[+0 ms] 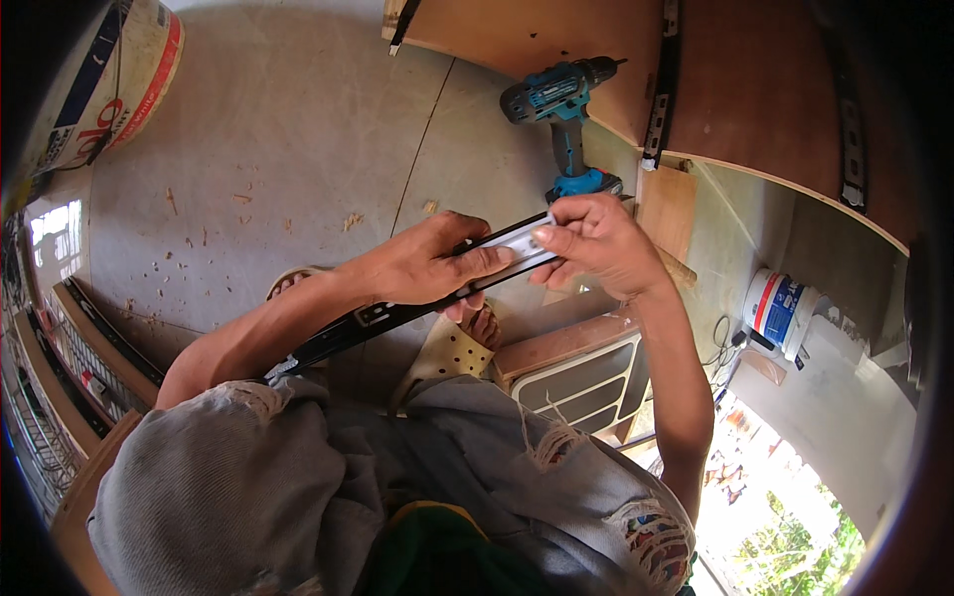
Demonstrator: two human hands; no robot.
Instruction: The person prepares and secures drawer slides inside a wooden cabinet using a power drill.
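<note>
Above my lap I hold a black drawer slide (pixel 378 316) at a slant, its upper end to the right. My left hand (pixel 437 260) is closed around the rail past its middle, thumb pressed on a pale inner strip. At the upper end, the thumb and bent fingers of my right hand (pixel 606 243) pinch the slide. Beyond that hand a blue and black cordless drill (pixel 564 124) stands upright on its battery, its bit toward a brown wood panel (pixel 755 89). On this panel are black drawer slides (pixel 660 94), matching the one I hold.
A large paint bucket (pixel 144 84) stands at the far left, a smaller bucket (pixel 780 306) at the right. Wooden drawers (pixel 119 363) with black rails lie at my left. Wood shavings (pixel 241 199) dot the floor. By my foot sits a wooden piece (pixel 566 348) next to a white frame.
</note>
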